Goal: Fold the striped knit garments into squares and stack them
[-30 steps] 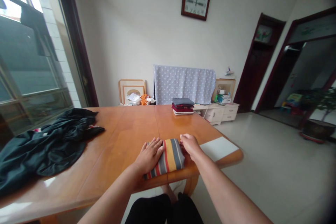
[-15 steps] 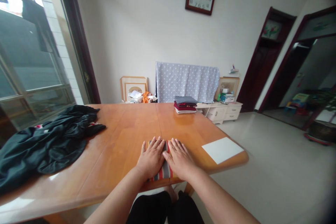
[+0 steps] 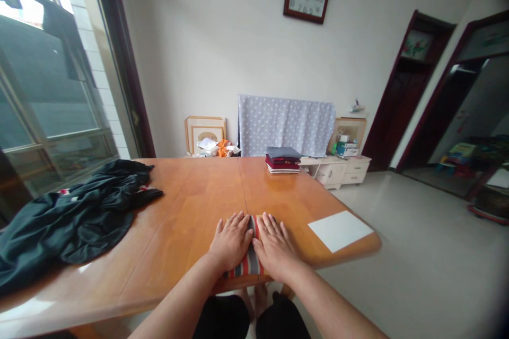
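Observation:
A folded striped cloth [image 3: 248,266] in red, grey and tan lies at the near edge of the wooden table [image 3: 199,190]. My left hand [image 3: 231,241] rests flat on its left side, fingers stretched forward. On the right side of the cloth my right hand [image 3: 275,246] also lies flat, with fingers extended. The thumbs are close together over the middle. Much of the cloth is hidden beneath both palms, so I cannot tell what kind of garment or textile it is.
A rumpled dark garment [image 3: 91,212] covers the table's left end. Folded clothes [image 3: 283,160] are stacked near the far edge. A white sheet [image 3: 340,231] lies by the right corner. Beyond stand a cabinet [image 3: 350,172] and a dotted cloth cover [image 3: 286,124].
The whole view has shifted slightly, so things appear a little further right and lower. Both hands stay flat on the striped cloth.

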The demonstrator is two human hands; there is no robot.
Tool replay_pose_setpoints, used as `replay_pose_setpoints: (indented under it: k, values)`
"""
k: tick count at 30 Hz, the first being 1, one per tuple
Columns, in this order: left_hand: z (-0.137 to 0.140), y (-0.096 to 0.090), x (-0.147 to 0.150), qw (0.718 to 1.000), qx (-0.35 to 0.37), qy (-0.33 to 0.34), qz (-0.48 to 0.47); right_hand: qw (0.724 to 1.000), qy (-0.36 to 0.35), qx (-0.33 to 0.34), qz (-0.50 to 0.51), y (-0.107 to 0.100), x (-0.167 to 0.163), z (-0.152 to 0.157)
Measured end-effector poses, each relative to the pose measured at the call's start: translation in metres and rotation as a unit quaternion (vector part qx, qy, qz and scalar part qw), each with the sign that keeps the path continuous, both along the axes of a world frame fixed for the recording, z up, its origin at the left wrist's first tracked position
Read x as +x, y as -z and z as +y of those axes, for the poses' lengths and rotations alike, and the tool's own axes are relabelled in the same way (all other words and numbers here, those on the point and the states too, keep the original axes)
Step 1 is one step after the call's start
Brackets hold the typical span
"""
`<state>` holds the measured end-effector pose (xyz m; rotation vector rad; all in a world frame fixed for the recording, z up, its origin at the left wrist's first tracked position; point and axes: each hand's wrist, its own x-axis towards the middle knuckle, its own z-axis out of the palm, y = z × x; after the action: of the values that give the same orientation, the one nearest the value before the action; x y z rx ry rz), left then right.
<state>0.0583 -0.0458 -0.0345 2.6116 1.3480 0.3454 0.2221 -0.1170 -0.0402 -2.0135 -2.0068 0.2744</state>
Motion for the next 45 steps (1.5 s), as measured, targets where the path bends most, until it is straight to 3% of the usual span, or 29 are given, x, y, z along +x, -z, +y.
replay_pose_setpoints:
  k: [22, 27, 29, 31, 35, 37, 39, 42, 45]
  values:
    - [0.003, 0.003, 0.001, 1.000, 0.005, -0.027, 0.006, 0.999, -0.007, -0.012, 0.051, -0.003, 0.000, 0.002]
    - [0.005, 0.004, 0.000, 1.000, -0.004, -0.025, 0.000, 0.991, -0.014, 0.022, 0.130, 0.001, 0.005, 0.003]
    - [0.006, 0.005, 0.000, 1.000, -0.008, -0.024, -0.007, 0.971, -0.026, 0.048, 0.232, 0.004, 0.012, 0.004]
    - [0.007, 0.003, -0.001, 1.000, -0.018, -0.018, -0.019, 0.916, -0.018, 0.095, 0.390, 0.008, 0.023, 0.006]
    - [0.010, -0.005, -0.004, 0.996, -0.064, -0.015, -0.064, 0.714, 0.066, 0.172, 0.675, 0.022, 0.049, 0.013]
    - [0.011, -0.012, -0.007, 0.990, -0.081, -0.024, -0.114, 0.649, 0.086, 0.155, 0.739, 0.027, 0.059, 0.016]
    - [0.012, -0.018, -0.012, 0.978, -0.084, -0.037, -0.190, 0.640, 0.088, 0.131, 0.752, 0.029, 0.065, 0.017]
    - [0.013, -0.022, -0.024, 0.944, -0.066, -0.056, -0.318, 0.673, 0.075, 0.125, 0.726, 0.028, 0.067, 0.016]
    - [0.013, -0.021, -0.037, 0.918, -0.032, -0.093, -0.384, 0.692, 0.069, 0.129, 0.707, 0.026, 0.066, 0.014]
